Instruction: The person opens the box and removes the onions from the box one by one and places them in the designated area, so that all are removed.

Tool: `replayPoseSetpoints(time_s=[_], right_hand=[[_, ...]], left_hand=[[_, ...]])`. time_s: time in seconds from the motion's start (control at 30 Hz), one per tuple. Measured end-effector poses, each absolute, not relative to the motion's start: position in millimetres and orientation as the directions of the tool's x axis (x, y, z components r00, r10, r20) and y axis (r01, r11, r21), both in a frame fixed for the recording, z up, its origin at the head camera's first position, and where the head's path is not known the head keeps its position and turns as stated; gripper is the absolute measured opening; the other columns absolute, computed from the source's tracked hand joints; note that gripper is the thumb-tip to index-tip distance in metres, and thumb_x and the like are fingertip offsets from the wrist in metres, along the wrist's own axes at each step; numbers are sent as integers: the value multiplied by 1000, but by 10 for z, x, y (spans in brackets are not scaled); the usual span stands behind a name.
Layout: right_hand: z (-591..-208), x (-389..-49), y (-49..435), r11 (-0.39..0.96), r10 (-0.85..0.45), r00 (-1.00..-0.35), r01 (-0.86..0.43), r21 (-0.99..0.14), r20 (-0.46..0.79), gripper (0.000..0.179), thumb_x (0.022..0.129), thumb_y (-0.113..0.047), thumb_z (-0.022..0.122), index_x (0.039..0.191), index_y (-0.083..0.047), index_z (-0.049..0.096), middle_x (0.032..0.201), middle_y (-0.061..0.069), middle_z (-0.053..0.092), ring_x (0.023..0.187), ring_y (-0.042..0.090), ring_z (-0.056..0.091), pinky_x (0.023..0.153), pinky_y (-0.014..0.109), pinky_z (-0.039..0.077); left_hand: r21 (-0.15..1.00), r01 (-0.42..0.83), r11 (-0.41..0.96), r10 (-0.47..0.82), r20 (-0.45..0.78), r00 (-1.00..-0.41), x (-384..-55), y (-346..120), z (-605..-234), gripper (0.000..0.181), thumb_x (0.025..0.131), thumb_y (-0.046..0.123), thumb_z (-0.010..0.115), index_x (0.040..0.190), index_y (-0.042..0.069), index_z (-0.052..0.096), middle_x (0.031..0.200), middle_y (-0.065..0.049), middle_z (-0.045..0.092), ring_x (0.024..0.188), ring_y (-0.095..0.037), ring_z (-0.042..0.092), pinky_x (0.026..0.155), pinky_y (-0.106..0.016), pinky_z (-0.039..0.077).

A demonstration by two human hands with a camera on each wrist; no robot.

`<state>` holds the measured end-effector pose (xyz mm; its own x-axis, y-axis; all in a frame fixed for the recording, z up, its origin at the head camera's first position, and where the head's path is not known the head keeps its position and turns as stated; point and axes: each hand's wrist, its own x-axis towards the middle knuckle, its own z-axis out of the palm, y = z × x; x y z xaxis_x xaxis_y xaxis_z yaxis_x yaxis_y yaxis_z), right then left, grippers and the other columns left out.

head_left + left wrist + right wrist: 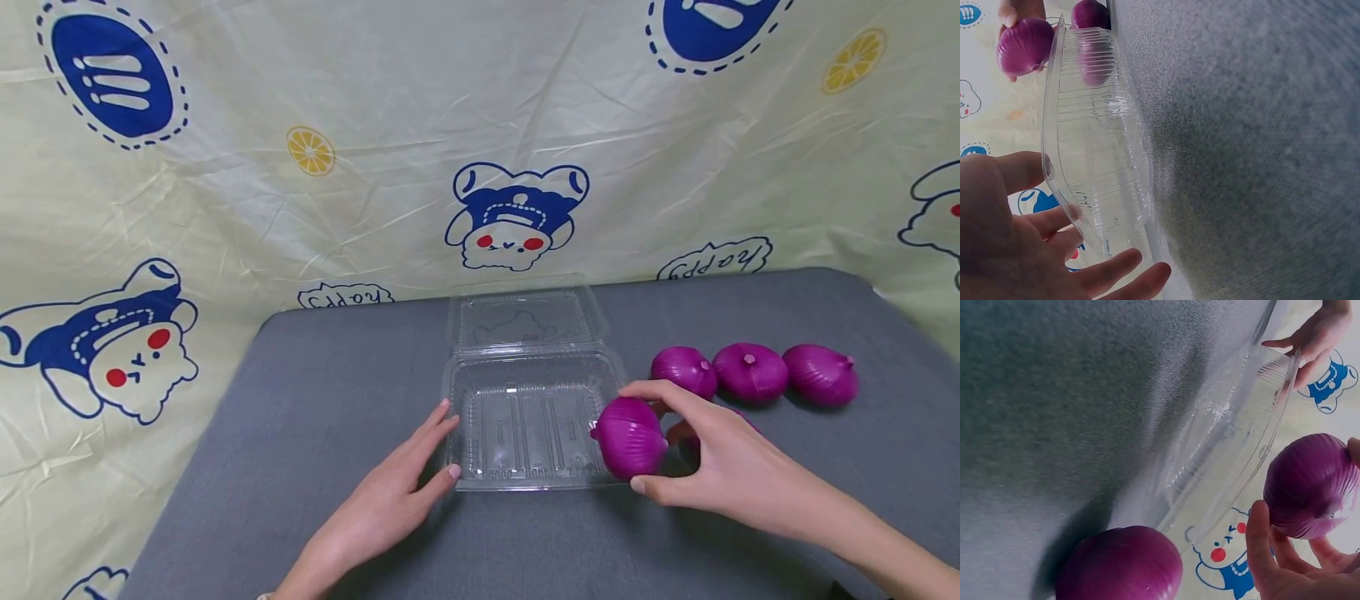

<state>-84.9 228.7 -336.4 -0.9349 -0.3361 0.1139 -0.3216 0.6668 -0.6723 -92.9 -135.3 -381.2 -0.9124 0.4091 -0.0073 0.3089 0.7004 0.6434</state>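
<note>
In the head view a purple onion (632,439) is held up by my right hand (723,467), thumb below and fingers above it, over the right edge of a clear plastic clamshell box (517,482). The box lies on the grey cloth with its lid tipped back. My left hand (393,492) touches the box's left rim with fingers extended. The left wrist view shows that hand's thumb and fingers (1124,265) spread along the box wall. Seen from the right wrist, the held onion (1310,485) is above the cloth, pinched between thumb and fingers.
Three purple onions (750,372) stand in a row at the right of the box. Another onion (1122,569) sits nearer, mostly hidden behind my right hand in the head view. A pale printed curtain (375,217) hangs behind the grey table (315,400).
</note>
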Motion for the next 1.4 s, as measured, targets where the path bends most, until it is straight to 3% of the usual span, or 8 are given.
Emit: replayPoseSetpoints(time_s=[0.17,0.37,0.63,0.83,1.17,1.4], right_hand=[[-3408,-802,2386,643,-328,-926,-362,-675,184,86,69,-31,91,141,-34,44,130,-4,54,93,10,64,75,28,56],[-3442,-761,2506,680,-291,-914,-406,-611,283,98,61,-22,96,145,-31,45,133,-5,47,105,2,50,74,23,53],[-3503,-736,2742,673,-231,-895,-431,-601,383,89,54,-7,97,134,-20,59,128,-5,44,117,1,36,77,4,42],[-3515,-691,2927,665,-191,-897,-417,-619,399,84,52,1,95,128,-17,62,126,-5,45,113,2,41,78,3,41],[-3510,-705,3251,780,-57,-912,-295,-553,406,85,50,-12,99,126,-22,63,126,-17,45,117,-2,29,79,0,27],[-3689,-736,3460,765,-11,-911,-273,-583,412,89,51,-1,96,131,-8,56,120,-21,45,101,-12,40,78,0,26]], left_hand=[[640,311,702,408,-3,-913,-931,-1352,-3815,58,101,40,54,154,29,34,161,19,15,144,-10,24,111,-48,29],[645,307,700,407,-6,-914,-930,-1346,-3812,59,101,38,56,154,28,34,161,19,15,144,-10,24,111,-49,30],[643,282,712,395,-36,-918,-938,-1347,-3798,59,100,39,56,154,29,33,160,21,14,144,-10,24,111,-49,29],[652,277,706,397,-40,-917,-932,-1349,-3793,59,100,39,56,154,32,33,160,21,13,144,-11,24,111,-50,29],[653,278,705,400,-42,-916,-932,-1355,-3798,59,101,40,55,154,29,33,160,22,13,144,-10,23,111,-50,29],[654,272,706,401,-53,-915,-936,-1356,-3795,59,101,40,55,154,28,34,160,22,13,144,-11,23,111,-51,29]])
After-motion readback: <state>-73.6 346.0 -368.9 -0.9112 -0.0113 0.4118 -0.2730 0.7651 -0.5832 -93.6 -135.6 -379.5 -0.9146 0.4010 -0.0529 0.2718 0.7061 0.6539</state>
